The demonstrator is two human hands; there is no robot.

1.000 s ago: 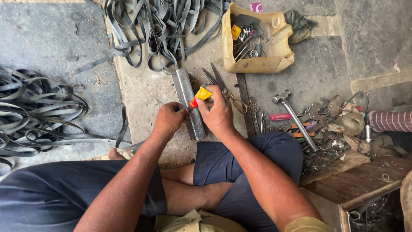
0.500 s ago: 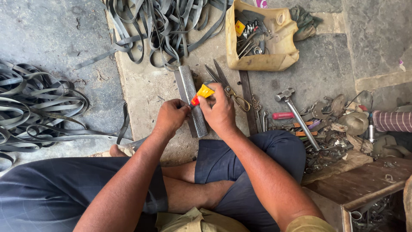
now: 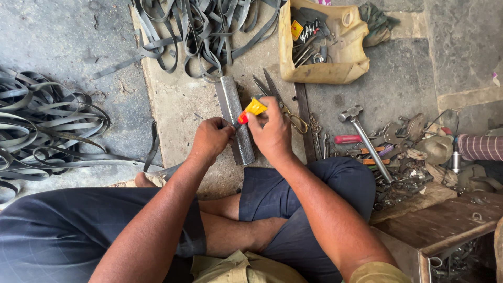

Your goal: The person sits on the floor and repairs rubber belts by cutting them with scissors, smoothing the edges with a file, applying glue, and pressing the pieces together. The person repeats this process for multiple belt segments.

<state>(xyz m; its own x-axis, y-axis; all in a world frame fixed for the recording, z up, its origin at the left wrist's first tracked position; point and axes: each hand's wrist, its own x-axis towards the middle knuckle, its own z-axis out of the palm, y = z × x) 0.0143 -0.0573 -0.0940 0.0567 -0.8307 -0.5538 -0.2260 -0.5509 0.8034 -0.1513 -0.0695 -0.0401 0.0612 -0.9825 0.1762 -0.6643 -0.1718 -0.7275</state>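
Little has shifted: both hands stay over one grey metal bar on the floor. Right hand keeps its grip on one yellow tube; left hand pinches its red cap.

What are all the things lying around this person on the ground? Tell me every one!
Rubber strips: many, black, heaped left and top.
Metal bar: one, grey, under the hands.
Scissors: one pair, beside the bar.
Cut container: one, yellow, holding tools, top.
Hammer: one, silver, right.
Screwdriver: one, red handle, right.
Small tube: one, yellow with red cap, in both hands.
Left hand: at the cap.
Right hand: holding the tube.
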